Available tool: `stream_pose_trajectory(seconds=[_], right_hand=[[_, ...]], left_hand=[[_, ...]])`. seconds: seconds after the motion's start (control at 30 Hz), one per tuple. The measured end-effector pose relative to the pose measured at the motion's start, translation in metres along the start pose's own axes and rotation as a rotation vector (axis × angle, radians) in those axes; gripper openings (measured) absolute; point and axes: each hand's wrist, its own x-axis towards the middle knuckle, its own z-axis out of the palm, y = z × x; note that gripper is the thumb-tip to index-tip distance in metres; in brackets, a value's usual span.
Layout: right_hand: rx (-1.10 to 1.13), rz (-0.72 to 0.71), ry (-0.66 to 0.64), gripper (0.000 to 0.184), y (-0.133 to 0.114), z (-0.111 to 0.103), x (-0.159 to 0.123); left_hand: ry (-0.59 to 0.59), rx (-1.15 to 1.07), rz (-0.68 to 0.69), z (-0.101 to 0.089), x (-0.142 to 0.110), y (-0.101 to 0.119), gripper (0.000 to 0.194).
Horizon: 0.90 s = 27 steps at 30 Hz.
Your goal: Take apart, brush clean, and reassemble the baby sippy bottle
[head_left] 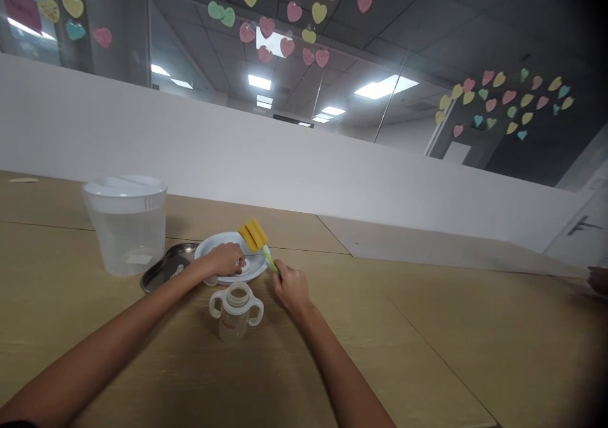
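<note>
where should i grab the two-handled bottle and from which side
Probably by its left handle, coming in from the left: that loop stands out from the upright bottle, while its open mouth faces up. The right hand already holds the brush.

A bare left forearm and right forearm are tapering toward a bare left hand and right hand; a dark sleeve edge is just showing at the lower left corner.
</note>
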Motion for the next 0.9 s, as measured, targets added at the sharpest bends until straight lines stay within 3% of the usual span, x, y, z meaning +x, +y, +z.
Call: stream_pose_trajectory(seconds=[0.1, 0.23, 0.43, 0.53, 0.63, 0.8, 0.9], right_hand=[[0.067, 0.071, 0.048, 0.027, 0.002, 0.002, 0.001], [0.182, 0.185, 0.141, 0.031, 0.005, 0.003, 0.001], [0.12, 0.006, 0.049, 0.028, -0.001, 0.007, -0.002], [0.102, -0.032, 0.037, 0.028, -0.004, 0.006, -0.004], [0.074, -0.039, 0.031, 0.028, -0.003, 0.005, -0.004], [-0.018, -0.081, -0.038, 0.024, 0.004, 0.007, -0.002], [-0.042, -0.092, -0.038, 0.022, 0.006, 0.007, -0.001]], left_hand=[[0.107, -0.085, 0.021, -0.014, -0.005, -0.004, 0.026], [0.31, -0.369, 0.075, -0.039, -0.014, -0.014, 0.03], [0.446, -0.787, 0.018, -0.059, -0.018, -0.02, 0.04], [0.424, -0.919, 0.066, -0.062, -0.022, -0.015, 0.042], [0.352, -0.913, 0.078, -0.068, -0.032, -0.007, 0.05], [0.159, -0.69, 0.052, -0.086, -0.054, 0.002, 0.05], [0.125, -0.531, -0.031, -0.098, -0.065, -0.006, 0.054]])
